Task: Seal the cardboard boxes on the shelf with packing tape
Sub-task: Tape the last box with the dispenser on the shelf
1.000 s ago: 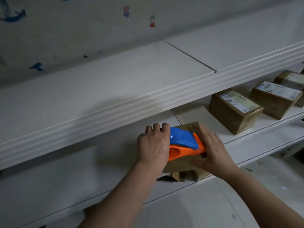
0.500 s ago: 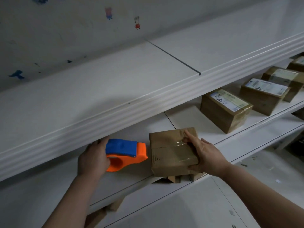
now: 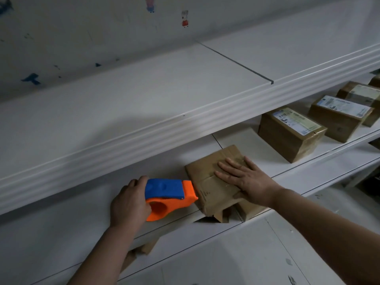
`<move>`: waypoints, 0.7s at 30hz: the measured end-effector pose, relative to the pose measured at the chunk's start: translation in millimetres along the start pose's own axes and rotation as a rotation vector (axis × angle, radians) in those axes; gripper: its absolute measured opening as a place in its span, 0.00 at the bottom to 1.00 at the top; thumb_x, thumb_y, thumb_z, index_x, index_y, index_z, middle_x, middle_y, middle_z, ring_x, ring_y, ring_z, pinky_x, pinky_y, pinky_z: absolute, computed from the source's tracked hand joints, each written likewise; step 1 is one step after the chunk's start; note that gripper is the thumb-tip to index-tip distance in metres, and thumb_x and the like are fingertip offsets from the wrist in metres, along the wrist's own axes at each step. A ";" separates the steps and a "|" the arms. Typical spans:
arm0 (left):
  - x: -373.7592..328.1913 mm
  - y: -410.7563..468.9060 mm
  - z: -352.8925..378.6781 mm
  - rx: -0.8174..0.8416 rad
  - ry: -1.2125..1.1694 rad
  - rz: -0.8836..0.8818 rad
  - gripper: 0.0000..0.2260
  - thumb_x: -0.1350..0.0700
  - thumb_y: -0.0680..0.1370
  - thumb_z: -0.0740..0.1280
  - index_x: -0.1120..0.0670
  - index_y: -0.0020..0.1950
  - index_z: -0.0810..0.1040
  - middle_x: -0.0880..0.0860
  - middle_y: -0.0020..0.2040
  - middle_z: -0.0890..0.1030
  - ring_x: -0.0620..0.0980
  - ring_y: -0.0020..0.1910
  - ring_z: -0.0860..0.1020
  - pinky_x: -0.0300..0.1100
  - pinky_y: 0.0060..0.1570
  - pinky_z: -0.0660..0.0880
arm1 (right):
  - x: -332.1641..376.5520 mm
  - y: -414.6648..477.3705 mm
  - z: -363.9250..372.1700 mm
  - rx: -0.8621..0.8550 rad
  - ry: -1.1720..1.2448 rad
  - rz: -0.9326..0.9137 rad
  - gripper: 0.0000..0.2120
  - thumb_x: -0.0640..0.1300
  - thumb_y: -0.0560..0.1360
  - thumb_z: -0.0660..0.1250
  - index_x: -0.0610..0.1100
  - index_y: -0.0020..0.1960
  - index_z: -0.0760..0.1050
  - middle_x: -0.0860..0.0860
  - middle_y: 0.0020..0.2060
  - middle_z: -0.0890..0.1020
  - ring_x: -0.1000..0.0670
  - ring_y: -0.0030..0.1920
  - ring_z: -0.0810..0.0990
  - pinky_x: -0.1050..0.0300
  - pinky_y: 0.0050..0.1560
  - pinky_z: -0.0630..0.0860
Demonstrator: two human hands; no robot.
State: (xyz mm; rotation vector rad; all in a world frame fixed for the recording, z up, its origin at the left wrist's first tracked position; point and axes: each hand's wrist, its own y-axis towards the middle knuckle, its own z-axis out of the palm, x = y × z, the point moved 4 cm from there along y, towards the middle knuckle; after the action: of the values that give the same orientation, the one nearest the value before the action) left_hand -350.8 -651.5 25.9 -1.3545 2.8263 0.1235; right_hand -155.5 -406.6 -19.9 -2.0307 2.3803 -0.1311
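Observation:
A brown cardboard box [image 3: 207, 188] lies on the middle shelf [image 3: 236, 140], its near edge over a gap in the shelf. My right hand [image 3: 244, 179] lies flat on its top, fingers straight, pressing down. My left hand [image 3: 129, 204] grips an orange and blue tape dispenser [image 3: 166, 194] just left of the box. The dispenser's orange nose touches the box's left edge.
Three labelled, taped boxes stand on the same shelf to the right, the nearest one [image 3: 292, 132] close to my right hand. The upper shelf's ribbed front edge [image 3: 144, 136] overhangs the work area. More cardboard [image 3: 144, 247] shows below the shelf.
My right hand moved from gripping the box's far corner to lying flat on its top. My left hand brought the dispenser right, against the box's left edge.

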 end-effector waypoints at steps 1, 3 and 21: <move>0.4 -5.6 -0.7 0.001 0.005 -0.004 0.27 0.60 0.73 0.66 0.48 0.71 0.64 0.51 0.60 0.75 0.53 0.57 0.77 0.45 0.44 0.75 | 2.0 6.7 -4.3 0.026 -0.018 0.013 0.44 0.52 0.75 0.67 0.59 0.77 0.37 0.55 0.78 0.39 0.49 0.76 0.32 0.45 0.67 0.25; 0.4 -13.9 2.8 0.012 -0.050 0.000 0.29 0.58 0.73 0.68 0.47 0.72 0.64 0.50 0.62 0.74 0.52 0.59 0.76 0.45 0.47 0.74 | 17.5 20.0 -12.5 0.024 -0.057 0.042 0.47 0.55 0.71 0.71 0.52 0.78 0.43 0.50 0.78 0.39 0.47 0.76 0.33 0.39 0.70 0.29; 77.2 -29.7 16.8 0.253 -0.280 0.233 0.39 0.66 0.72 0.64 0.29 0.70 0.58 0.41 0.56 0.64 0.43 0.53 0.72 0.26 0.45 0.66 | 67.5 46.0 7.0 0.112 -0.003 0.048 0.52 0.65 0.71 0.65 0.54 0.71 0.24 0.54 0.72 0.29 0.50 0.75 0.30 0.39 0.73 0.34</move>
State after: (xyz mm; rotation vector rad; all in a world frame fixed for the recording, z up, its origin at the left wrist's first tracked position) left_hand -376.6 -728.9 4.1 -0.8818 2.6419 -0.0404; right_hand -211.2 -466.4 -26.9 -1.9226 2.3602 -0.2540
